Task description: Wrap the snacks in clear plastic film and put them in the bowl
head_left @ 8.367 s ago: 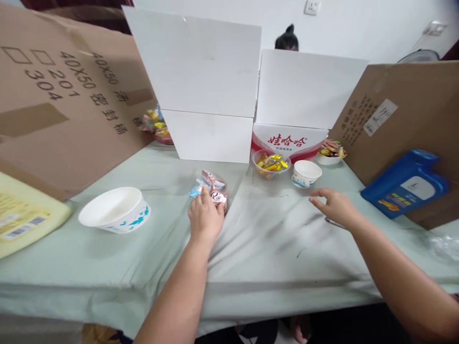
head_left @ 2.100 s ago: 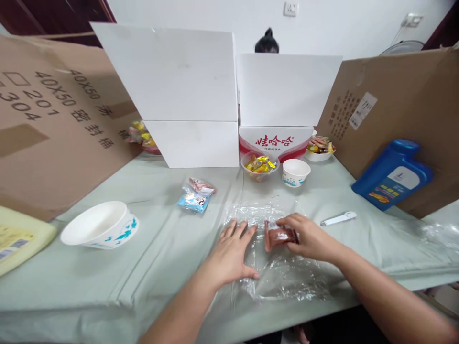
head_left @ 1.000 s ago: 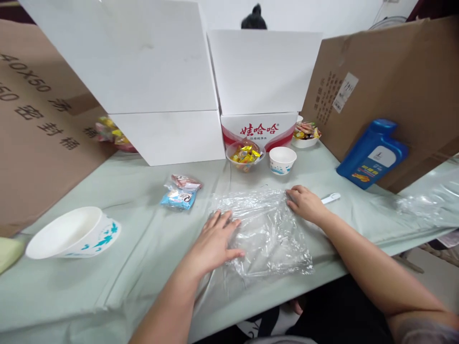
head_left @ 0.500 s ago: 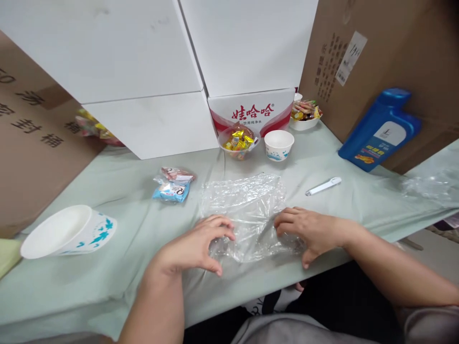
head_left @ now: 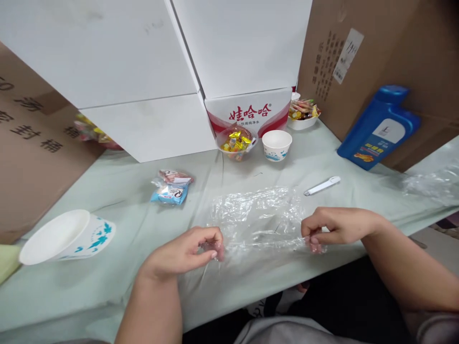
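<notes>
Pale green cloth-covered bench (head_left: 118,200), boxed in by cardboard. Far left, white paper bowl with blue print (head_left: 66,236); then small snack packets (head_left: 171,187). Left hand (head_left: 182,252), fingers pinched on near-left edge of crinkled clear plastic bag (head_left: 256,217); right hand (head_left: 335,227) pinching near-right edge. Beyond, white pen-shaped tool (head_left: 322,186), blue plastic jug (head_left: 378,128).

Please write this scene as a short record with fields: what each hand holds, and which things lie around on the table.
left hand: left hand pinches the near left edge of the clear plastic bag
right hand: right hand pinches the near right edge of the same bag
bag state: crumpled, stretched between both hands just above the table
beyond the bag: white pen-like tool, small paper cup, bowl of wrapped candies
left side: snack packets, large paper bowl
right side: blue bottle leaning on cardboard
</notes>
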### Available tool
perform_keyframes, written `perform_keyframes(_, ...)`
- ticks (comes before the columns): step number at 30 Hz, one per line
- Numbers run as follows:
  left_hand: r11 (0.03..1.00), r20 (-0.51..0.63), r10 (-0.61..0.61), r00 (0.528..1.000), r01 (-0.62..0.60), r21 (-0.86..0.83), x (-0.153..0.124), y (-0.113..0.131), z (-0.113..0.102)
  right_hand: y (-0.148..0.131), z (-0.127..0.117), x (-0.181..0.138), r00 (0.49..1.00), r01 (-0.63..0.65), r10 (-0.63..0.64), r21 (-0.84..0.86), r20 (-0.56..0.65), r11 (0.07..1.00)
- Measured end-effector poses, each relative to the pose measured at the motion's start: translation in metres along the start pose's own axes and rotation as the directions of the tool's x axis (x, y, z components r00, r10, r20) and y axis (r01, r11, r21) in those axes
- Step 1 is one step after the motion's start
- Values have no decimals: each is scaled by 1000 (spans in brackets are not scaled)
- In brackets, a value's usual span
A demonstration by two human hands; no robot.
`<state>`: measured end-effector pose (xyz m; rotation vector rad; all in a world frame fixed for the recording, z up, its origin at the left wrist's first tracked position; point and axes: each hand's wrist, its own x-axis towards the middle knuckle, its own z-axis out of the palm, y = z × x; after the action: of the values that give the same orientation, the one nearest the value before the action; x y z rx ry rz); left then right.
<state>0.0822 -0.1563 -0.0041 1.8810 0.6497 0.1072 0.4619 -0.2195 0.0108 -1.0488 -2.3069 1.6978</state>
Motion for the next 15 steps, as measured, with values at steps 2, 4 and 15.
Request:
perform_keyframes(2, 998, -65, -30, 997, 26, -53, 4, -1, 1, 2, -1, 3, 998, -32, 36, 71, -52, 997)
perform_keyframes(4, 996, -266, -80, 961, 66, -62, 12, -7, 3, 6, -2, 10, 965, -80, 86, 35, -249, 996)
perform_keyframes(15, 924, -845, -102, 526, 364, 115, 54, -41, 14, 34, -1, 58, 566, -649, 153, -323, -810, 688)
